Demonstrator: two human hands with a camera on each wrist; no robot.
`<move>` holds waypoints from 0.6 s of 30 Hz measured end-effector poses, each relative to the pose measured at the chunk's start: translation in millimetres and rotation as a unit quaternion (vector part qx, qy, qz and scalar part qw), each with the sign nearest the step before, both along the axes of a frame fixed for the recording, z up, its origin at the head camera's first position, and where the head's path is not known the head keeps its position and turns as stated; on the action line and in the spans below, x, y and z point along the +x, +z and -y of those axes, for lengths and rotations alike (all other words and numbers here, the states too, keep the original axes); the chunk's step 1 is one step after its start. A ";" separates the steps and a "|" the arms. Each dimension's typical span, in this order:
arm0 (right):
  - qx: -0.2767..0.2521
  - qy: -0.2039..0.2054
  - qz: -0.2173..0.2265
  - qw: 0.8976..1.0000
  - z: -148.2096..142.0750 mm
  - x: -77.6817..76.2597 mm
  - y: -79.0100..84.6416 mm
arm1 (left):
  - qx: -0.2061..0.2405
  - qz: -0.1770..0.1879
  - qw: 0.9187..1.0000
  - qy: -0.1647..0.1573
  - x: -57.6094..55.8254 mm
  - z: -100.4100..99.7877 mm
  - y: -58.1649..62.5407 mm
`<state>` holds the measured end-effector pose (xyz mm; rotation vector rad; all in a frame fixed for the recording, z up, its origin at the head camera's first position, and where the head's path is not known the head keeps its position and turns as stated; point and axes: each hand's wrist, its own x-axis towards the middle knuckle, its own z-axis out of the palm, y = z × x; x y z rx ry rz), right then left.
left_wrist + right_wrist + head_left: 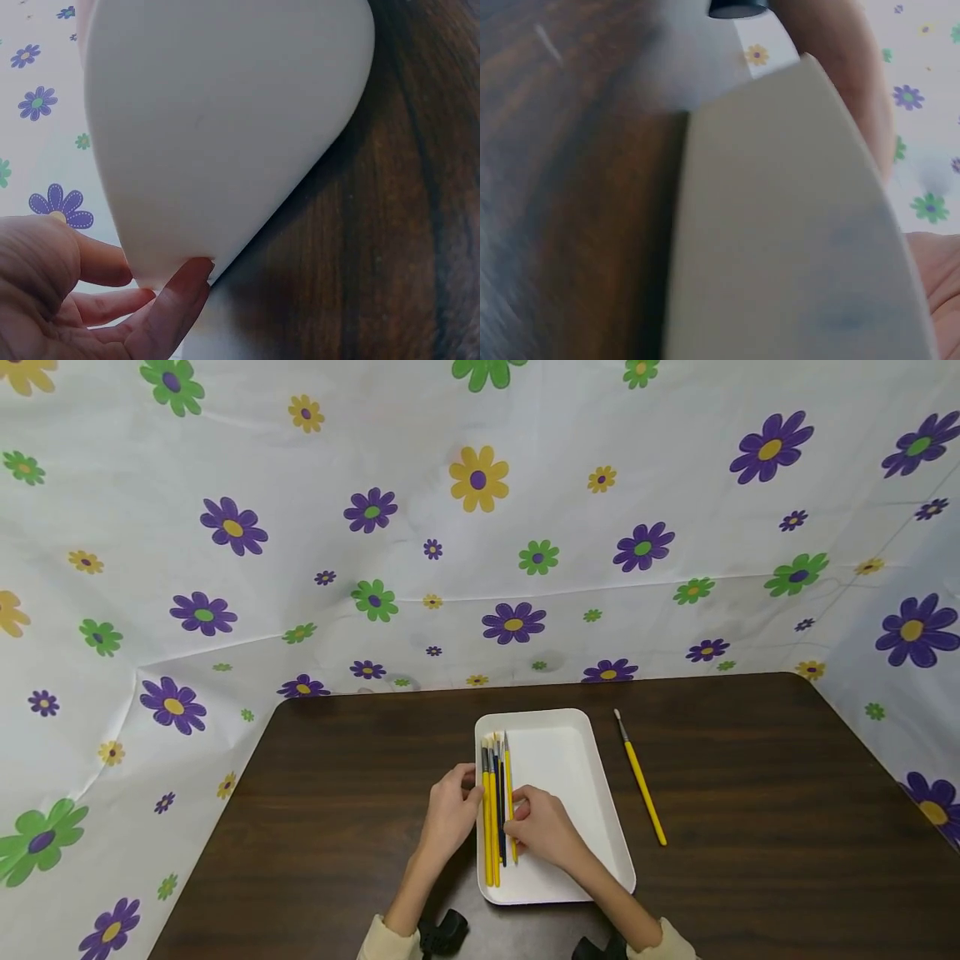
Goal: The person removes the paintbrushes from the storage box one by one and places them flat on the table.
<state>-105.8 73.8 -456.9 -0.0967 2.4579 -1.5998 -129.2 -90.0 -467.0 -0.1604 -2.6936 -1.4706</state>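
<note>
A white tray [558,793] lies on the table with several paintbrushes side by side along its left part. Yellow-handled paintbrushes [490,852] lie nearest the left wall, with dark-handled ones [502,810] beside them. My left hand [452,810] grips the tray's left edge; in the left wrist view its fingertips [196,271] press the outside of the white wall. Over the tray, my right hand [546,827] pinches the rightmost yellow paintbrush [508,768] between thumb and fingers. In the right wrist view the tray's wall [780,225] hides most of that hand.
Another yellow paintbrush [642,785] lies on the dark wooden table [750,818], to the right of the tray. A white cloth with flowers [420,460] hangs behind the table and at its sides.
</note>
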 end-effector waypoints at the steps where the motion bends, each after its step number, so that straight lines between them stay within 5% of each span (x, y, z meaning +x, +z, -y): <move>1: -0.006 -0.001 0.004 1.000 -2.3 -1.0 1.7 | 0.001 0.001 1.000 0.001 -0.3 0.1 -0.2; 8: -0.043 -0.010 0.037 0.998 -18.1 -7.7 14.0 | 0.007 0.005 1.000 0.002 -1.6 0.3 1.3; 18: -0.076 0.036 0.040 0.996 -45.4 -10.8 36.5 | 0.008 0.006 1.000 -0.003 -0.9 1.1 -0.3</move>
